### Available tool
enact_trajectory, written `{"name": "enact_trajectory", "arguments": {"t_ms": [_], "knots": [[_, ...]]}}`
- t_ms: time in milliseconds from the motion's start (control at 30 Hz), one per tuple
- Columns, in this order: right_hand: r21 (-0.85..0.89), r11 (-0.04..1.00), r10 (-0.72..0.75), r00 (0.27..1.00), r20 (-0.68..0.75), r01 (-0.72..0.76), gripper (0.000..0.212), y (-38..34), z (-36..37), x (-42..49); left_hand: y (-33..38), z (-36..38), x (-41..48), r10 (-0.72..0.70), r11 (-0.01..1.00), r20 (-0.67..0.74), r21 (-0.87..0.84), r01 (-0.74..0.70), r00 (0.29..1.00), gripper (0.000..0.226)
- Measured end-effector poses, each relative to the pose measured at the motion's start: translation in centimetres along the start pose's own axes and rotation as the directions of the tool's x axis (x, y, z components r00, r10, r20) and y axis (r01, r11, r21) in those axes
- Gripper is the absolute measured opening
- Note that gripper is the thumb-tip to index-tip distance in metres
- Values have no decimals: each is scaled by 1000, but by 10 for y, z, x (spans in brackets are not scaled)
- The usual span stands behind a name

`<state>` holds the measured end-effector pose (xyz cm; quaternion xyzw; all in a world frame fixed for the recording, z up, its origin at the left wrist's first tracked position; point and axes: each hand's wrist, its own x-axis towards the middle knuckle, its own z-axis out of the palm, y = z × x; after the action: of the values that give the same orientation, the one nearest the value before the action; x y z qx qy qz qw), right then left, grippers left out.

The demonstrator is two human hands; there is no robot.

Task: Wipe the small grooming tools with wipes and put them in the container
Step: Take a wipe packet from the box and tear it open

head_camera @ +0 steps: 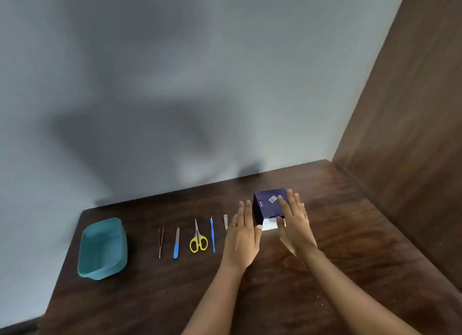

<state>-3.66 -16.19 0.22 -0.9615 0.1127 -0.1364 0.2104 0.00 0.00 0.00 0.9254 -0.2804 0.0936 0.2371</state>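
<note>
dark wood table (350,234) against a grey wall, wood panel on the right. teal container (102,249) at far left, then a row: tweezers (160,242), nail file (176,243), yellow scissors (198,238), blue cuticle tool (212,234), nail clipper (225,222). dark blue wipes box (268,202) right of the row, white wipe (270,224) at its front opening. left hand (243,237) and right hand (296,224) flank the box, fingers straight, gripping nothing; right thumb possibly touching the wipe, too blurry to tell

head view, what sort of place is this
Likely a home room corner: a wooden table against a bare grey wall, a wood panel on the right, scissors, tweezers and file laid in a row.
</note>
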Motion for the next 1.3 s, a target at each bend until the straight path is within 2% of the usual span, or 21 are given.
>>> {"name": "enact_trajectory", "arguments": {"t_ms": [100, 300, 533, 600, 733, 900, 967, 1067, 1100, 1167, 1233, 1300], "knots": [[-15, 1000, -8, 998, -69, 7, 58, 17, 14, 5, -1, 18, 5, -12, 998, -5, -60, 11, 1000, 70], [-43, 966, -257, 958, -123, 254, 52, 45, 22, 22, 0, 53, 26, 141, 990, -111, -3, -142, 984, 76], [-13, 945, -325, 929, -176, 328, 51, 61, 24, 35, 3, 66, 28, 108, 984, -171, -121, -130, 979, 83], [-35, 934, -356, 913, -199, 357, 49, 62, 24, 35, 7, 69, 27, 60, 980, -179, -175, -92, 982, 75], [10, 925, -367, 901, -232, 380, 43, 64, 28, 34, 11, 79, 28, -182, 898, -160, -428, 98, 970, 65], [68, 919, -362, 900, -242, 388, 34, 62, 27, 28, 19, 86, 21, -304, 817, -192, -556, 152, 933, 43], [151, 913, -329, 902, -278, 379, 32, 56, 19, 25, 27, 82, 14, -357, 756, -213, -638, 147, 910, 36], [337, 899, -177, 935, -309, 281, 29, 49, 2, 30, 37, 83, 4, -407, 700, -247, -703, 126, 879, 37], [318, 902, -178, 922, -342, 292, 25, 48, -3, 34, 39, 85, 1, -412, 697, -256, -706, 122, 875, 37], [246, 928, -154, 887, -436, 282, 36, 43, -11, 44, 40, 88, -2, -408, 697, -268, -709, 108, 873, 36], [399, 896, 30, 872, -488, 193, 43, 31, -22, 52, 38, 88, -2, -406, 688, -271, -719, 97, 873, 35], [563, 819, 164, 894, -417, 112, 37, 22, -30, 60, 37, 87, -1, -402, 688, -280, -720, 86, 872, 34]]}}
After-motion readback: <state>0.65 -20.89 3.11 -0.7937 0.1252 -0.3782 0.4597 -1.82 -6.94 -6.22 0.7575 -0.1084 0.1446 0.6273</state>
